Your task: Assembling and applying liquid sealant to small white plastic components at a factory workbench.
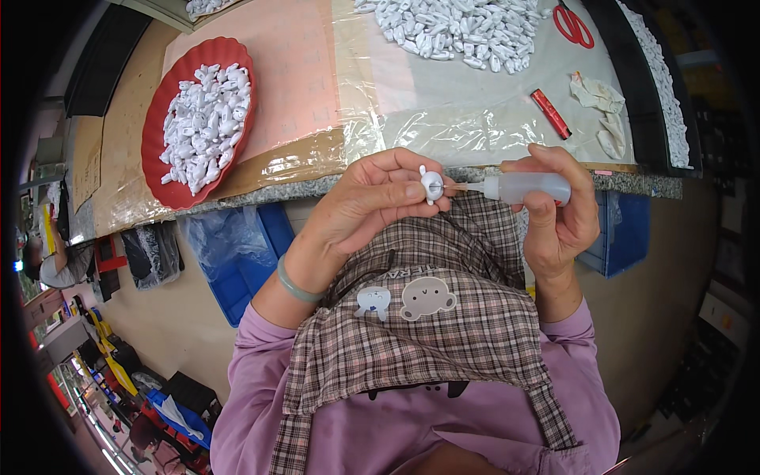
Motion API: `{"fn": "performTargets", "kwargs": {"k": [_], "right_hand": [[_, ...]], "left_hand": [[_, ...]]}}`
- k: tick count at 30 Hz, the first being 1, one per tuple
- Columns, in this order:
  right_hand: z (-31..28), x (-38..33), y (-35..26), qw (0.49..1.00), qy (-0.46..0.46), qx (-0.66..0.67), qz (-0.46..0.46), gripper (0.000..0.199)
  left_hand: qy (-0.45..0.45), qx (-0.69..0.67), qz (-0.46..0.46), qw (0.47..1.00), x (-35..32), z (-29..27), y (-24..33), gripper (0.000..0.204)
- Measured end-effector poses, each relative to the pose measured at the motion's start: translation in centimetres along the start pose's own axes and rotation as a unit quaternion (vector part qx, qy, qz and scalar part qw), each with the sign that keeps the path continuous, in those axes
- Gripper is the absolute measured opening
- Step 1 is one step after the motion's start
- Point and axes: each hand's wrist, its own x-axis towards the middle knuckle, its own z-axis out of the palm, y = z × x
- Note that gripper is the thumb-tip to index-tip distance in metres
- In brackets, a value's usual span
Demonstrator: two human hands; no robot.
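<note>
Between the thumb and fingers of my left hand (372, 198) is a small white figurine part (431, 185) with little ear-like or limb-like knobs. My right hand (558, 210) grips a translucent squeeze bottle (534, 188) with a thin nozzle, held sideways. The nozzle tip points left and meets the white part, or comes very close to it; I cannot tell if it touches. Both hands are above my lap, just off the near table edge. A red scalloped tray (150, 150) on the left holds a heap of similar white parts (204, 127).
A large pile of small white pieces (467, 32) lies at the back of the plastic-covered table. Red-handled scissors (574, 28), a red tube-shaped object (551, 115) and crumpled tissue (599, 99) lie on the right. Blue crates (226, 277) stand under the table.
</note>
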Motion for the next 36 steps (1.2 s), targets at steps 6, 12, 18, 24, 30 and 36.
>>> {"fn": "performTargets", "kwargs": {"k": [6,12,18,24,30,36], "right_hand": [[-0.01,-0.08,-0.52,0.998,-0.020,-0.053,-0.028,0.036],[-0.15,-0.21,-0.69,0.998,-0.004,-0.053,-0.024,0.038],[0.00,-0.20,-0.62,0.998,-0.005,-0.049,-0.028,0.039],[-0.03,-0.13,-0.61,0.998,-0.014,-0.050,-0.029,0.039],[-0.09,-0.23,-0.49,0.998,-0.009,-0.053,-0.029,0.038],[-0.15,0.13,-0.52,0.987,-0.021,-0.126,-0.097,0.040]], "left_hand": [[-0.004,-0.007,0.000,1.000,0.05,0.20,0.00,0.022],[0.000,-0.019,0.006,1.000,0.08,-0.05,-0.18,0.022],[0.000,-0.018,0.002,1.000,0.08,0.04,-0.09,0.024],[-0.002,-0.014,-0.002,1.000,0.07,0.12,0.00,0.024],[0.000,-0.008,-0.004,1.000,0.05,0.15,-0.04,0.022],[0.001,-0.020,0.002,1.000,0.07,-0.07,-0.02,0.022]]}}
